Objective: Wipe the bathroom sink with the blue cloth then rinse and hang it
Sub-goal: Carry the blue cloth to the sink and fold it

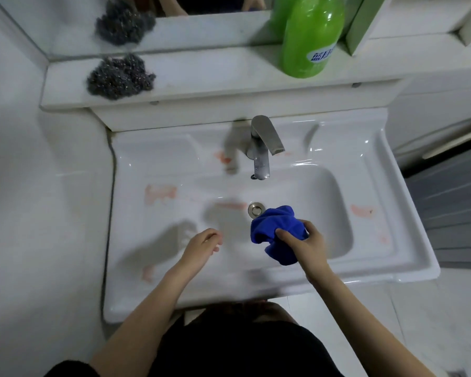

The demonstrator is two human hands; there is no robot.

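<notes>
Blue cloth [275, 229] status from my feed, going left to right across the sink [131, 240].

Far left on the shelf above there's a steel wool scourer [120, 77], not part of the job. Below it, the left deck of the sink has a pink smear [160, 194] and another faint one nearer the front edge, both unwiped as far as I can see.

The left hand [201, 244] hangs over the left side of the basin with its fingers loosely curled and nothing in it, so it's basically idle.

In the middle, the faucet [261, 148] sits at the back. I see no water coming out of it. There are more pink marks around its base and one just left of the drain [256, 209].

Just right of the drain is the cloth, bunched into a wad and gripped from the near side by the right hand [305, 246], thumb on top and fingers wrapped around it. I can't tell whether it's pressed on the basin floor or just above it.

Further right there's another pink smear [362, 210] on the right deck, and a green bottle [310, 36] up on the shelf.

My read is that we're very early in the wiping. Stains show on both decks, behind the faucet and in the basin, so most of the wiping is left, plus the whole rinse and hang. I don't see anywhere to hang it from this view.
</notes>
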